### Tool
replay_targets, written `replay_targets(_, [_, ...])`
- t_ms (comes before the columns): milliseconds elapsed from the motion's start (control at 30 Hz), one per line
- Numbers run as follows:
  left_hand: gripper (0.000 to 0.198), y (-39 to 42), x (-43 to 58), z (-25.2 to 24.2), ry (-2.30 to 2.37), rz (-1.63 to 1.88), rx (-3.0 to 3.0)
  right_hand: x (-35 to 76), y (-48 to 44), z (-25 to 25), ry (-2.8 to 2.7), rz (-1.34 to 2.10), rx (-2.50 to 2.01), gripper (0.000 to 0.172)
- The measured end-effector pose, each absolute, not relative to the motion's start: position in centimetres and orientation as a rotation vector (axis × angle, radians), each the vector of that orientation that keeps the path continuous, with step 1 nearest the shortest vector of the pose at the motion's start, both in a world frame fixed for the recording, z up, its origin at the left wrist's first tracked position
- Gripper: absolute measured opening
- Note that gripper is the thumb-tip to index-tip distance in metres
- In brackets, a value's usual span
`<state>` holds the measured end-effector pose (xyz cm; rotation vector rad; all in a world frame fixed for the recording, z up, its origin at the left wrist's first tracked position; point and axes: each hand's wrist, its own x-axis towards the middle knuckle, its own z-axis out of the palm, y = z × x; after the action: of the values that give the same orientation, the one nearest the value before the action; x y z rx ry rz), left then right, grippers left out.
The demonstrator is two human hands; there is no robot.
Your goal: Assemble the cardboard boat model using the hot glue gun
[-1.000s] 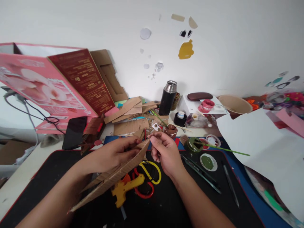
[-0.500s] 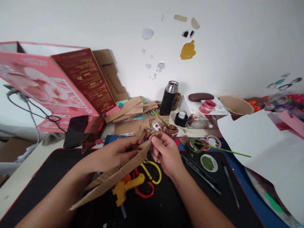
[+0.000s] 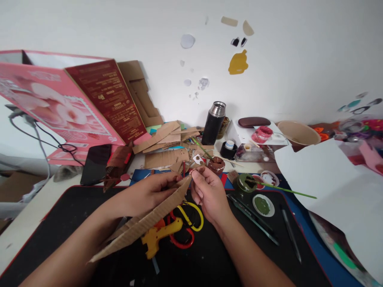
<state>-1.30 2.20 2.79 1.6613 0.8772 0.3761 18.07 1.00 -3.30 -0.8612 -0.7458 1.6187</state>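
My left hand [image 3: 146, 193] grips a long folded strip of brown corrugated cardboard [image 3: 143, 225] held edge-up above the black mat [image 3: 60, 215]. My right hand [image 3: 209, 191] is closed in a pinch at the strip's far tip, thumb and forefinger on a small brown piece there. Under the cardboard lie a yellow glue gun [image 3: 157, 235] and scissors with yellow and red handles [image 3: 187, 223].
Pink and dark red boxes [image 3: 74, 103] lean at the back left beside a black phone [image 3: 95, 163]. Cardboard scraps [image 3: 164, 147], a black flask [image 3: 213, 123], paint pots [image 3: 245, 181], a green-handled brush [image 3: 284, 189], pens [image 3: 251, 217] and a white sheet [image 3: 332, 187] crowd the back and right.
Both hands stay on the cardboard strip with only slight shifts; the view has drifted a little.
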Motion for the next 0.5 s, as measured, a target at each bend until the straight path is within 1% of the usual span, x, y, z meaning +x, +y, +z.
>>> replay_targets(200, [0.039,2.2,-1.7,2.4,1.0,0.375,1.768,18.1,1.0,-3.2,-0.752,1.585,-0.905,0.041])
replay_targets(333, [0.052,2.1,-2.3,2.4,1.145,0.373,1.764,18.1,1.1,-3.2,-0.754,1.575,-0.906,0.042])
replay_targets(500, [0.07,2.1,-2.4,2.3,1.068,0.343,1.71,18.0,1.0,-3.4,-0.765,1.584,-0.908,0.041])
